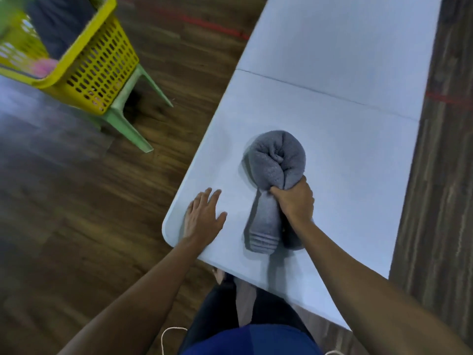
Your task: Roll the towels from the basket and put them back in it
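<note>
Closest to me, my dark trousers and the blue hem of my top are cut off by the lower edge, and a pale cord [165, 338] loops beside them. My left hand [202, 216] lies flat, fingers spread and holding nothing, on the rounded near corner of the pale blue-grey worktop [345, 73]. Just beside it, my right hand [294, 201] is closed in a fist round the grey towel [273, 160], gripping it where the round rolled bundle narrows into a flat tail that points back at me. The towel rests on the worktop, well apart from the basket. A thin seam crosses the worktop farther out.

The floor [76, 201] is dark wood plank. Up to my left a yellow perforated basket [102, 67] sits on a green plastic stool [122, 108].

My wrist covers part of the towel's tail. The basket is blurred and cut by the frame edge; something dark [58, 19] and something pink [47, 66] lie in it, but I cannot tell what they are.

Counted: one towel on the worktop, one basket, one stool with two legs plainly showing, and two strips of red tape [212, 24] on the floor.
</note>
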The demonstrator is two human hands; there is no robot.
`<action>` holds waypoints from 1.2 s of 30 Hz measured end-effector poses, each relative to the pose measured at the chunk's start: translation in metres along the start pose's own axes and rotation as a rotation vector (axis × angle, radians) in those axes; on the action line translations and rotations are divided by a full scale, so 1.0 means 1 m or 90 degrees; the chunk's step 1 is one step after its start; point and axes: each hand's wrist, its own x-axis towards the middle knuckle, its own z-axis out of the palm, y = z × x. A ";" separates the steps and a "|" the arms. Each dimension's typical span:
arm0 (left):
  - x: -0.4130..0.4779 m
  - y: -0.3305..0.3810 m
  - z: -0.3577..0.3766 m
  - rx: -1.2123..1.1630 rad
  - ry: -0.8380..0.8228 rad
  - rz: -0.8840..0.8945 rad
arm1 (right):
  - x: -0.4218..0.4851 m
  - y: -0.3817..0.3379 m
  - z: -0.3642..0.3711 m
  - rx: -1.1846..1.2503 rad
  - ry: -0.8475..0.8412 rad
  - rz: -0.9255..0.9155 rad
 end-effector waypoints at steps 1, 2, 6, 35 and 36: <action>0.000 -0.008 -0.008 -0.009 0.018 -0.021 | -0.002 -0.009 0.003 0.005 -0.012 -0.011; 0.000 -0.018 -0.017 -0.018 0.037 -0.039 | -0.004 -0.020 0.008 0.000 -0.026 -0.026; -0.004 -0.080 -0.068 -0.082 0.119 -0.099 | -0.022 -0.081 0.058 -0.015 -0.122 -0.087; 0.260 -0.567 -0.432 -0.127 0.220 -0.147 | -0.015 -0.616 0.471 0.025 -0.212 -0.207; 0.278 -0.578 -0.441 -0.122 0.213 -0.147 | -0.002 -0.635 0.483 0.014 -0.211 -0.205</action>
